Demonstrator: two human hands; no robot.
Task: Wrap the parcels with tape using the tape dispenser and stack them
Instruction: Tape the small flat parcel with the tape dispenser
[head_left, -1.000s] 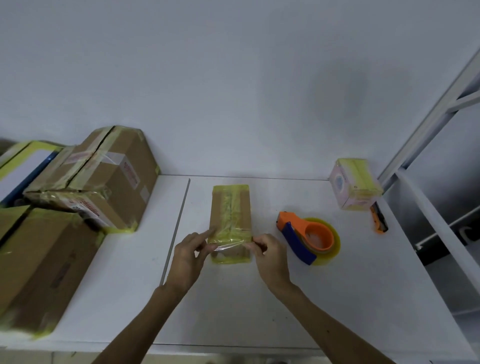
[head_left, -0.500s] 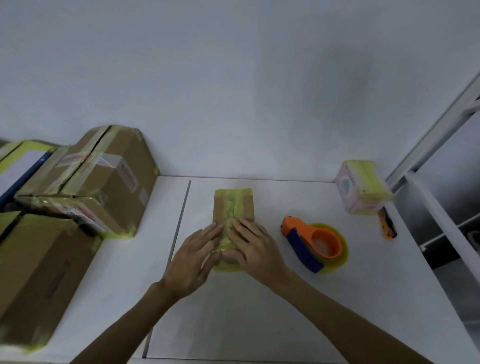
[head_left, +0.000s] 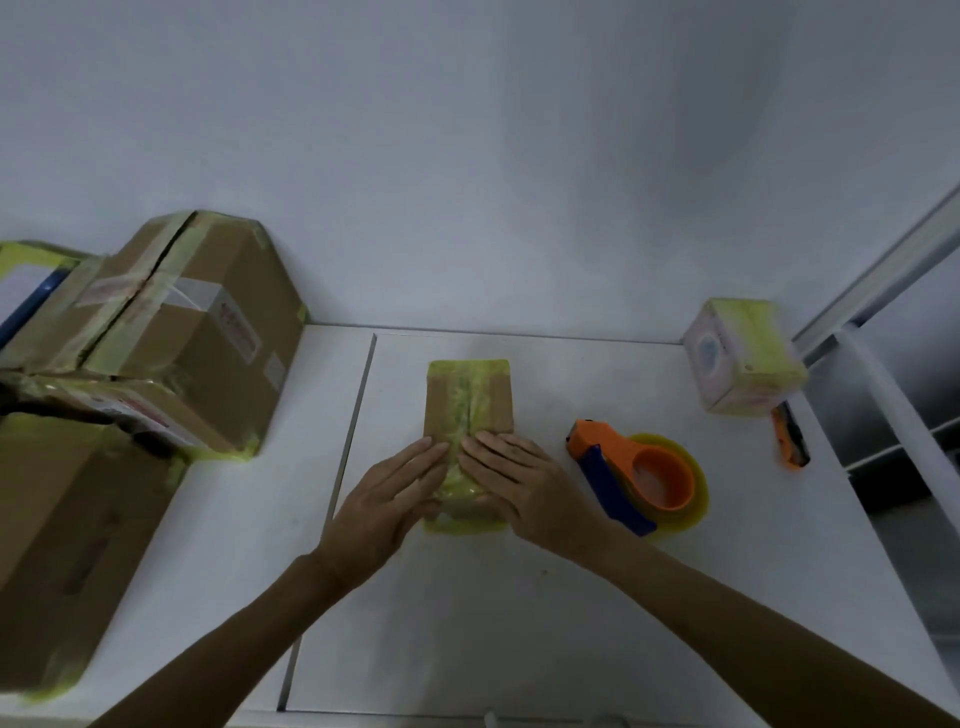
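Small parcel (head_left: 470, 410) — brown card with yellow-tinted tape down its middle and over both ends — lies flat on the white worktop (head_left: 571, 597), roughly centre, long axis pointing away from the person. Left hand (head_left: 387, 499) and right hand (head_left: 524, 486) both lie palm-down on its near end, fingers straight and together, fingertips almost meeting over the tape strip. Grip of each hand: wide, nothing clasped, flat pressure only.

Tape dispenser (head_left: 631, 478) — orange body, blue handle, yellowish roll — rests on the worktop near the right hand, apart from the parcel. 1 pale taped box (head_left: 743, 358) stands at the far right corner; an orange cutter (head_left: 789, 436) lies just beside it, on its near side. At left, taped cardboard boxes (head_left: 197, 338) sit piled against the wall, with 1 larger box (head_left: 67, 545) nearer the person. Metal frame (head_left: 883, 270) at the right edge.
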